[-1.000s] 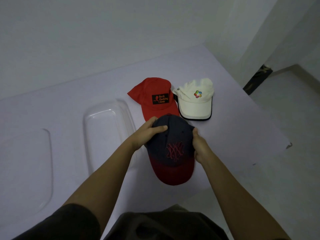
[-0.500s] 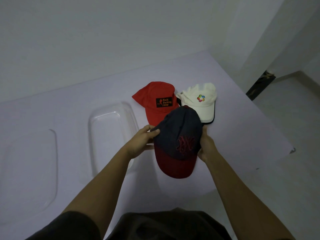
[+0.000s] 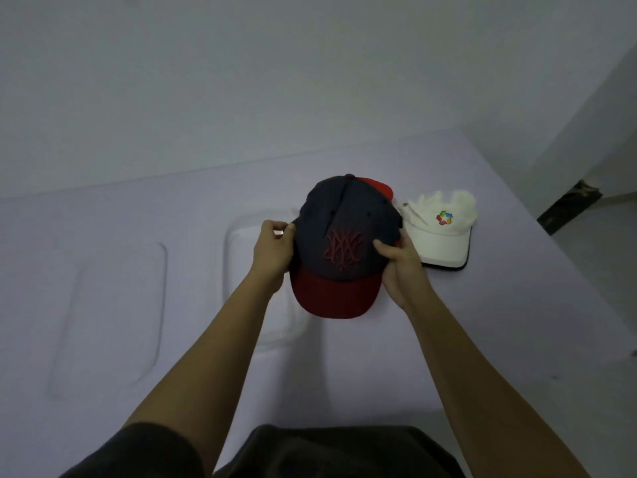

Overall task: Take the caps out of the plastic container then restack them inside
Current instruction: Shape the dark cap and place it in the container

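Note:
I hold a navy cap (image 3: 344, 232) with a dark red brim and red embroidery above the table. My left hand (image 3: 274, 250) grips its left side and my right hand (image 3: 400, 267) grips its right side. Behind it a red cap (image 3: 379, 188) lies on the table, mostly hidden, only its top edge showing. A white cap (image 3: 444, 229) with a coloured logo lies to the right. The clear plastic container (image 3: 238, 257) sits on the table under my left hand, partly hidden by my forearm.
A clear plastic lid (image 3: 113, 319) lies flat on the table at the left. The table's right edge (image 3: 565, 270) drops to a pale floor. A wall rises behind the table, and a dark object (image 3: 568, 210) leans at the far right.
Both hands have lifted the navy cap up and away from me; it now covers most of the red cap. The white cap has not moved.

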